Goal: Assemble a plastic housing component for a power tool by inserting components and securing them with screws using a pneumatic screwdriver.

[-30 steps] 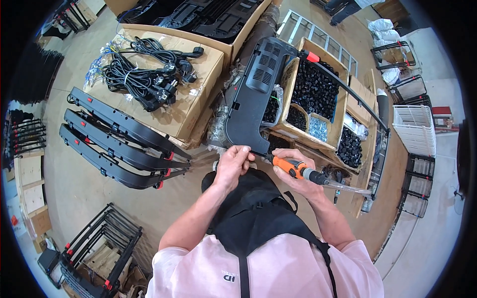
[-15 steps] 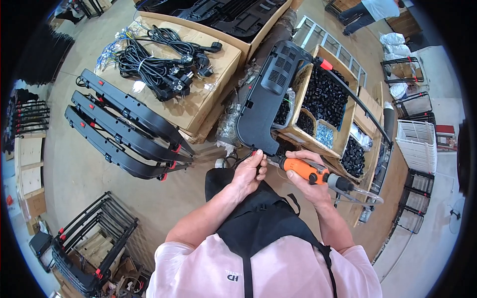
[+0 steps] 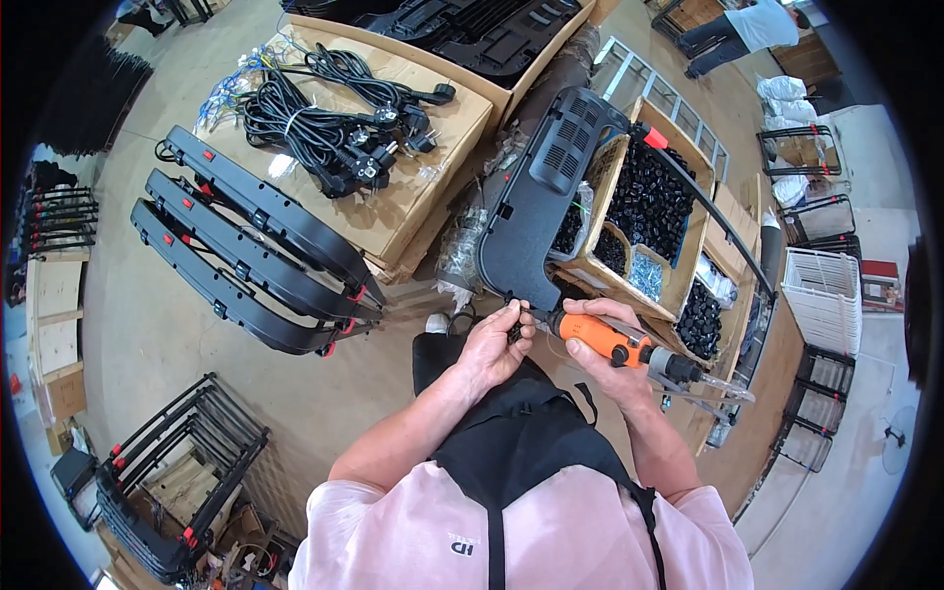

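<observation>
Black plastic panel [image 3: 526, 236], stretching toward twelve o'clock from the hands, with its curved lower end just beyond the left hand [image 3: 494, 349]. Note the left grip: fingertips pinched together on a small dark piece [image 3: 514, 332] beside that end, exact kind too small to make out. Note the right grip too, clamped around an orange power driver [image 3: 593, 332], nose aimed at ten o'clock toward the left fingertips; from this angle, impossible to tell whether touching or apart at the bit. To do this well, probably best to steady the piece with the left fingers held out of line with the bit. Bring the driver square to the work before squeezing, then press straight along its axis without tilting. Leave slack in the clear hose [image 3: 726, 385] at the driver's four-o'clock end. Avoid knocking the wooden bin [image 3: 618, 283] at one o'clock.
</observation>
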`<action>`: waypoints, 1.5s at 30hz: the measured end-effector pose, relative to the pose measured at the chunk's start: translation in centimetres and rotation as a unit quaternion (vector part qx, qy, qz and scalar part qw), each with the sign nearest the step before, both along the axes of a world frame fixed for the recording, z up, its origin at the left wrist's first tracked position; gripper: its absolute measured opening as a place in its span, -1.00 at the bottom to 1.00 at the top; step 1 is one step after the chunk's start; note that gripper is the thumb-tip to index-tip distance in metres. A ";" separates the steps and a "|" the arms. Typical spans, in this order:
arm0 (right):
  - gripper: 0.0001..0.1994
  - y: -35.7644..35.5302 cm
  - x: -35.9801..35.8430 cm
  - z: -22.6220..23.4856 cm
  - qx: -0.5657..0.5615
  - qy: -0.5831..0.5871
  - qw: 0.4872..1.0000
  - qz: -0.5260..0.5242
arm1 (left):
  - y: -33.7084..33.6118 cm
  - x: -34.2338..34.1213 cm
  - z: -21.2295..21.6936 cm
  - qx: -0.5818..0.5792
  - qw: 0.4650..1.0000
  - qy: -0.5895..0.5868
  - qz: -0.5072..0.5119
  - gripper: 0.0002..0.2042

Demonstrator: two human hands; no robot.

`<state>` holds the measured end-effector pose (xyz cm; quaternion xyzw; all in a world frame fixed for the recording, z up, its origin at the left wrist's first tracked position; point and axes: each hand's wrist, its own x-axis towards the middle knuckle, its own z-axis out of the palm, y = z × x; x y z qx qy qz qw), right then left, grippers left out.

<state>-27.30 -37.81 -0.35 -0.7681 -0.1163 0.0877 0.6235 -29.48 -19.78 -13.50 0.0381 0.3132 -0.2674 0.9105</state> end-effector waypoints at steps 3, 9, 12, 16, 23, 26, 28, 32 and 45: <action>-0.54 0.5 0.2 0.3 -0.014 0.001 1.000 0.006 | 0.2 0.0 -0.3 -0.007 1.000 -0.003 -0.011 -0.79; -0.54 1.9 0.7 0.0 -0.037 -0.013 0.999 0.014 | 0.0 -0.1 -0.6 0.026 1.000 -0.001 -0.013 -0.74; -0.54 3.1 1.3 -0.4 -0.082 -0.044 0.995 0.024 | 0.1 -0.5 0.0 0.058 0.998 -0.009 -0.034 -0.70; -0.58 4.4 1.5 -0.5 -0.091 0.031 0.995 0.027 | 0.5 -1.8 -0.4 0.094 0.988 -0.072 -0.096 -0.69; -0.67 4.8 2.2 -1.3 -0.109 -0.027 0.992 0.059 | 1.4 -2.3 -1.9 0.165 0.960 -0.181 -0.135 -0.74; -0.66 4.9 2.2 -1.2 -0.115 -0.013 0.992 0.058 | 2.3 -2.4 -2.5 0.143 0.962 -0.190 -0.135 -0.76; -0.66 4.9 2.2 -1.2 -0.116 -0.011 0.991 0.059 | 2.4 -2.4 -1.6 0.163 0.965 -0.159 -0.129 -0.76; -0.66 4.9 2.3 -1.2 -0.125 -0.010 0.990 0.062 | 2.9 -2.4 -1.2 0.187 0.965 -0.135 -0.122 -0.79; -0.66 4.8 2.6 -1.6 -0.117 0.003 0.992 0.051 | 3.5 -1.6 -1.0 0.147 0.980 -0.104 -0.083 -0.81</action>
